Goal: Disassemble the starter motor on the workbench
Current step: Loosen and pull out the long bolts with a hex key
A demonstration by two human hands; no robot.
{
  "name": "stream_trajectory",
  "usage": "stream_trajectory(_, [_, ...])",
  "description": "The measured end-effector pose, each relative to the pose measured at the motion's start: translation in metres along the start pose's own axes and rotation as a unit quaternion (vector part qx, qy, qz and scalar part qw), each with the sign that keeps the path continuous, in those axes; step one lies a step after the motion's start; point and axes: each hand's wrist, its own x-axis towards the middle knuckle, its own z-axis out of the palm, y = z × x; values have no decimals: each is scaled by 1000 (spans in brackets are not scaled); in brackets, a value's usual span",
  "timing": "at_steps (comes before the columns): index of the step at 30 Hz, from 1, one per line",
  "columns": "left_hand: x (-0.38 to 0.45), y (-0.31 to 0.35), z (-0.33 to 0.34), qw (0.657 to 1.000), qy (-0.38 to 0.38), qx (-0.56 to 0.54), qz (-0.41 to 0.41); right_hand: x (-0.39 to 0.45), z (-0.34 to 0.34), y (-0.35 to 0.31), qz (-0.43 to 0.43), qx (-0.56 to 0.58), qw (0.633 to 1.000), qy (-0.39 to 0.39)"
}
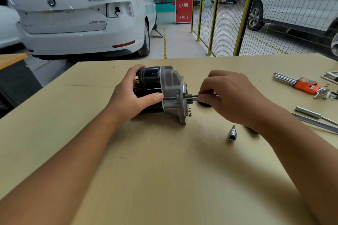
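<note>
The starter motor (165,89) lies on its side in the middle of the beige workbench (146,160), black body to the left, silver aluminium nose housing to the right. My left hand (131,95) grips the black body, thumb lying along the front towards the housing. My right hand (228,97) pinches a thin metal rod (193,96) that sticks out of the housing face beside the small pinion gear. A dark round part (204,104) lies on the bench under my right fingers, mostly hidden.
A small silver bit socket (232,133) lies on the bench near my right wrist. At the right edge are a hex key set in an orange holder (303,85), a steel bar (314,115) and other metal tools. Cars and a yellow mesh fence stand beyond the bench.
</note>
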Motion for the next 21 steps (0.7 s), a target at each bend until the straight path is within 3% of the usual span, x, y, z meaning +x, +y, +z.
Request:
stream_trajectory(6, [0, -1, 0, 1000, 0, 0, 1, 0, 0, -1, -2, -21, 999, 32])
stream_trajectory(11, [-1, 0, 1, 1000, 3, 4, -4, 0, -1, 3, 4, 45, 999, -8])
stream_trajectory(17, [-4, 8, 5, 999, 27, 39, -25, 3, 0, 9, 21, 26, 998, -44])
stream_trajectory(21, [-6, 14, 7, 997, 39, 63, -38, 1, -2, 5, 22, -26, 999, 0])
